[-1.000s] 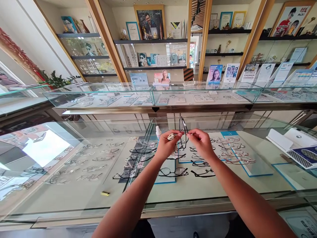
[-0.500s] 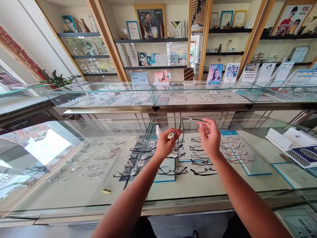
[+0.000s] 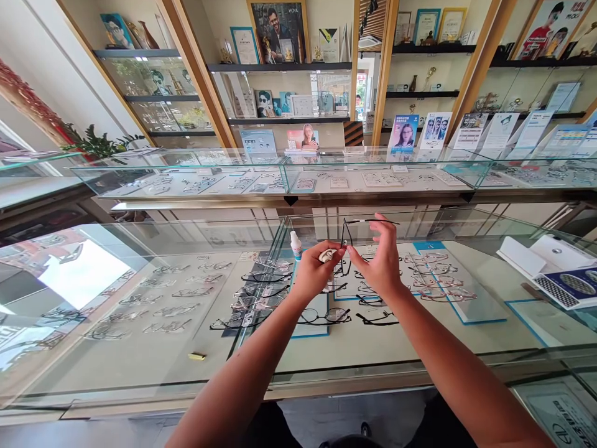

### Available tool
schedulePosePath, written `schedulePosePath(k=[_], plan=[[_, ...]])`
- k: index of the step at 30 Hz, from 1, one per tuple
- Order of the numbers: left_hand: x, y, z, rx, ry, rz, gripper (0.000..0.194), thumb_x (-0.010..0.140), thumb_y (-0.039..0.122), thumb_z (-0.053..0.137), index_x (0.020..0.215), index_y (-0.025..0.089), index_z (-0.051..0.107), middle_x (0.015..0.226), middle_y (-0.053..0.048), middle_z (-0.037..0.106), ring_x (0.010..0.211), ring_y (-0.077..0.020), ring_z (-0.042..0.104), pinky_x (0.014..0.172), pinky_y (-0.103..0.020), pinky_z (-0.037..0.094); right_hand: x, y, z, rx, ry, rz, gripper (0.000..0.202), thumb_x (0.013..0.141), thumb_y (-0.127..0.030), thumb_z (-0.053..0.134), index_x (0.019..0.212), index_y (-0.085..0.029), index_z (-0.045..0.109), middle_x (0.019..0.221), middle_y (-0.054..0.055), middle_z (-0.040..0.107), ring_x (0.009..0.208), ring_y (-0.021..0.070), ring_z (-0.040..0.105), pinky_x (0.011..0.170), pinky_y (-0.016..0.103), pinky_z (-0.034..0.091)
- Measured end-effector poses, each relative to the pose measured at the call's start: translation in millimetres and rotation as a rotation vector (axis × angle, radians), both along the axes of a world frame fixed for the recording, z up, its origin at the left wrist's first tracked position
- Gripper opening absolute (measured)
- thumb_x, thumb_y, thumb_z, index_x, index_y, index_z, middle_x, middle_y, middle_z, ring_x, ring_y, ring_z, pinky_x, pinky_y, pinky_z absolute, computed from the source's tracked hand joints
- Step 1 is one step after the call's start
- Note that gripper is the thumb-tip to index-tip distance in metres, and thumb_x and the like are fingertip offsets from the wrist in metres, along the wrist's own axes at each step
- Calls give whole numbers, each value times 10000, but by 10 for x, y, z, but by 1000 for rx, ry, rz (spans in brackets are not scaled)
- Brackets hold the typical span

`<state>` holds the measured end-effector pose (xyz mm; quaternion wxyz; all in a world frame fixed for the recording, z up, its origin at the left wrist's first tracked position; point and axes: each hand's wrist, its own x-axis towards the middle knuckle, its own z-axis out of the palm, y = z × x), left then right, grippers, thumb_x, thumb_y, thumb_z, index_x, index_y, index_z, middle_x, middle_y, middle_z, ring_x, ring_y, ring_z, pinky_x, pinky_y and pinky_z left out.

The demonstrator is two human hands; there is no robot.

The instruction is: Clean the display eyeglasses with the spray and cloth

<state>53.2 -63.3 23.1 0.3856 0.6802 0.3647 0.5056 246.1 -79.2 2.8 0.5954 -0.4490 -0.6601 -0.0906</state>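
Observation:
My left hand [image 3: 317,267] pinches a pair of dark-framed eyeglasses [image 3: 344,230] by the front, tilted on edge above the glass counter. A crumpled pale cloth [image 3: 327,255] is bunched in the same fingers. My right hand [image 3: 383,261] is beside the eyeglasses; its thumb tip reaches the frame close to my left fingertips. The other right fingers are spread apart near the temple arm, which points right. Below, several eyeglasses [image 3: 326,316] lie in rows inside the display case. A small white spray bottle [image 3: 296,246] stands just behind my left hand.
The glass counter [image 3: 252,373] spans the front. A small gold-coloured piece [image 3: 196,356] lies at its left. An open white and blue box [image 3: 555,267] is at the right. Behind runs a second glass case [image 3: 289,177] with eyeglasses, then shelves [image 3: 280,67] with framed pictures.
My right hand has moved left and its thumb now reaches the eyeglasses' front. The left hand still holds eyeglasses and cloth. The view has shifted slightly.

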Motion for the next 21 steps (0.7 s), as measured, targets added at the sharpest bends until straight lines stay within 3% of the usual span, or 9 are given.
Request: schedulePosePath(k=[4, 9, 13, 16, 19, 21], plan=[[4, -10, -5, -13, -17, -28, 376, 885, 587, 864, 930, 216, 820, 1011, -87, 877, 904, -254, 743, 839, -355, 540, 17, -12, 9, -34, -36, -4, 679, 996, -267, 737, 1601, -268, 431, 1675, 252, 532, 1439, 411, 657, 1079, 651, 653], [8, -6, -6, -21, -37, -19, 370, 882, 587, 873, 936, 225, 815, 1080, -100, 895, 1023, -291, 789, 928, -389, 577, 25, -5, 14, -2, -58, -13, 688, 967, -115, 618, 1623, -250, 462, 1662, 232, 542, 1535, 392, 595, 1168, 643, 616], [-5, 36, -3, -47, -100, -16, 437, 857, 648, 888, 929, 222, 823, 1095, -118, 893, 1067, -303, 789, 996, -428, 580, 49, 14, 24, 28, -87, -59, 615, 906, -32, 567, 1479, -250, 614, 1583, 192, 606, 1521, 367, 595, 1211, 628, 566], [-36, 81, 5, -69, -165, 20, 460, 822, 675, 916, 908, 233, 824, 1085, -108, 887, 1095, -309, 783, 1022, -452, 575, 75, 20, 35, -13, -107, -108, 354, 922, -96, 630, 1216, -269, 727, 1532, 141, 671, 1410, 368, 639, 1189, 633, 540], [-83, 131, 21, -77, -236, 81, 443, 805, 660, 932, 877, 242, 807, 1087, -87, 882, 1031, -275, 767, 968, -429, 571, 96, 27, 41, -42, -111, -157, 71, 982, -232, 692, 1018, -266, 743, 1473, 123, 728, 1374, 378, 638, 1174, 627, 504], [-115, 167, 32, -89, -285, 125, 443, 795, 648, 934, 869, 235, 790, 1129, -93, 883, 919, -232, 730, 855, -384, 552, 104, 38, 31, -64, -103, -183, 69, 1005, -287, 704, 959, -261, 749, 1438, 127, 752, 1374, 382, 634, 1147, 607, 497]])
